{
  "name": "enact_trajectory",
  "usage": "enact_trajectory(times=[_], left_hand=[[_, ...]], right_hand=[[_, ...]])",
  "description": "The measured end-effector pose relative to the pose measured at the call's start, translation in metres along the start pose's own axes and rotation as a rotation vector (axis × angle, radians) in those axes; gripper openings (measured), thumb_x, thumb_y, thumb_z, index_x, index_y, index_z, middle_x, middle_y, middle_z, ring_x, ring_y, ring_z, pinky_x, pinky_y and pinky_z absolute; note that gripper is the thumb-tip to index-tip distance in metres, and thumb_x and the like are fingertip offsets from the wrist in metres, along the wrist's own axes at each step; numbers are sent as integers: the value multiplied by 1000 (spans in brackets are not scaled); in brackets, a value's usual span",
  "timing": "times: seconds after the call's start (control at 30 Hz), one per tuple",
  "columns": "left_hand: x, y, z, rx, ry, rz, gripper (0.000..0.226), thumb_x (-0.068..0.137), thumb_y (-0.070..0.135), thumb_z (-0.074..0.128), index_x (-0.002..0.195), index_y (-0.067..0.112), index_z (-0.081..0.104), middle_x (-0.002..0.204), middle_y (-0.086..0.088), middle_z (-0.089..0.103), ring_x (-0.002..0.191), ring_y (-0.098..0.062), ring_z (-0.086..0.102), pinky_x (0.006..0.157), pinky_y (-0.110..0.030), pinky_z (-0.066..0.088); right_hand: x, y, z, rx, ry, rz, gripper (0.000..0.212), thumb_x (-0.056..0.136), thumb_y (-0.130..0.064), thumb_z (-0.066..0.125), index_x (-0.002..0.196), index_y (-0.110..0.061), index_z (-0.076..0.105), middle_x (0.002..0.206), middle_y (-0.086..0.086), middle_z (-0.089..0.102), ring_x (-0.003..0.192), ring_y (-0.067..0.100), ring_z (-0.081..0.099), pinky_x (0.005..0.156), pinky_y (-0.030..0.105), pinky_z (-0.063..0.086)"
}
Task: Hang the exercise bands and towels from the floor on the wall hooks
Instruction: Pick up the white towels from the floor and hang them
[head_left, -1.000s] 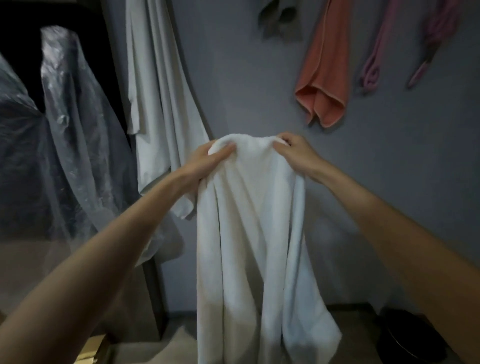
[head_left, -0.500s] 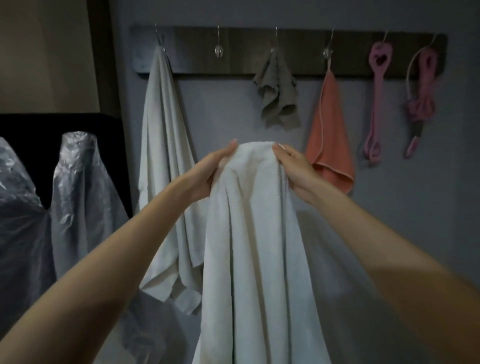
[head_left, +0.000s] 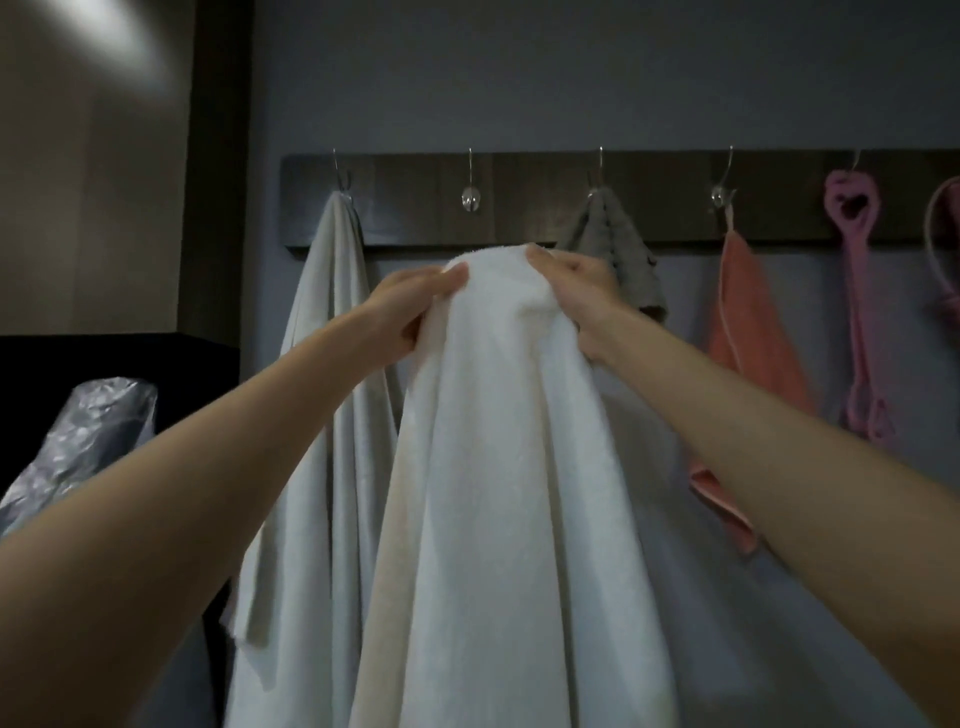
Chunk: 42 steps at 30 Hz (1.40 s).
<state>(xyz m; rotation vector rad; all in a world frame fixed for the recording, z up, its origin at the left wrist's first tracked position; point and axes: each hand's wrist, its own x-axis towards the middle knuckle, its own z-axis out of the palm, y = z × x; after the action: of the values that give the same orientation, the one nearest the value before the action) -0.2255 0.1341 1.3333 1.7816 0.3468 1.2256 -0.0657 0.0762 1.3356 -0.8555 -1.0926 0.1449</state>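
White towel (head_left: 498, 441) draped below both hands' grip

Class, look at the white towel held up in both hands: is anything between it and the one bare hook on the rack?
Nothing visible blocks it. Both hands, left and right, grip the white towel just below the bare hook. The pale towel and grey cloth hang on the neighbouring hooks, to either side.

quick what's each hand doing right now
Left hand: closed, gripping the white towel near its top.
Right hand: closed on the same towel's top edge.
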Motion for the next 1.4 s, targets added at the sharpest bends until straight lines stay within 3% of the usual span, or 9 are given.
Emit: enact_trajectory(times=[0.13, 0.3, 0.47, 0.67, 0.8, 0.97, 1.13, 1.27, 1.4], left_hand=[[68, 11, -3, 54, 113, 94, 26, 90, 27, 62, 114, 19, 60, 91, 2, 61, 81, -14, 60, 67, -27, 51], [156, 17, -5, 90, 266, 237, 28, 85, 30, 67, 111, 21, 65, 95, 1, 63, 89, -17, 61, 84, -35, 51], [229, 25, -10, 175, 377, 450, 23, 86, 27, 67, 104, 12, 68, 80, 4, 61, 70, -6, 56, 56, -12, 50], [288, 29, -17, 399, 457, 600, 20, 85, 34, 65, 85, 14, 65, 80, 0, 61, 72, -11, 56, 63, -21, 47], [315, 19, -22, 498, 580, 679, 29, 82, 37, 67, 95, 12, 72, 93, -5, 70, 86, -15, 63, 84, -31, 53], [324, 7, -30, 617, 672, 781, 24, 81, 38, 66, 90, 16, 70, 85, 2, 67, 82, -15, 62, 82, -34, 54], [317, -1, -34, 633, 657, 761, 22, 78, 37, 69, 90, 18, 65, 89, 2, 66, 84, -15, 61, 80, -32, 53], [302, -20, -29, 578, 646, 787, 21, 79, 36, 69, 91, 21, 61, 80, 12, 58, 74, -2, 56, 64, -17, 43], [288, -43, -22, 643, 501, 863, 10, 88, 22, 63, 96, 19, 58, 93, 5, 61, 84, -6, 58, 73, -13, 44]], right_hand=[[67, 4, 18, 9, 20, -116, 20, 86, -25, 66, 97, -8, 70, 91, -4, 65, 86, 12, 61, 79, 26, 52], [149, 5, 45, 8, 96, -261, 15, 82, -26, 70, 88, -12, 68, 75, -8, 60, 67, 4, 54, 59, 13, 46], [218, 12, 63, 27, 137, -384, 27, 82, -17, 68, 59, -18, 55, 60, -8, 51, 54, 3, 45, 39, 7, 35], [270, 28, 73, -38, 232, -481, 21, 80, -22, 69, 62, -19, 58, 66, -4, 58, 69, 12, 56, 64, 25, 48], [290, 40, 79, -86, 286, -620, 13, 78, -19, 72, 78, -8, 66, 73, 0, 61, 69, 11, 56, 57, 17, 43], [300, 50, 89, -323, 335, -732, 18, 76, -27, 72, 71, -21, 56, 72, -2, 62, 69, 13, 61, 64, 35, 54], [291, 56, 91, -370, 290, -770, 16, 81, -24, 67, 75, -17, 54, 61, -13, 48, 58, -3, 41, 51, 17, 31], [279, 69, 89, -367, 242, -810, 17, 87, -27, 63, 76, -18, 52, 65, -11, 50, 61, -1, 45, 55, 16, 36], [258, 83, 80, -483, 164, -827, 19, 93, -24, 52, 77, -16, 54, 62, -11, 49, 56, -1, 46, 52, 14, 36]])
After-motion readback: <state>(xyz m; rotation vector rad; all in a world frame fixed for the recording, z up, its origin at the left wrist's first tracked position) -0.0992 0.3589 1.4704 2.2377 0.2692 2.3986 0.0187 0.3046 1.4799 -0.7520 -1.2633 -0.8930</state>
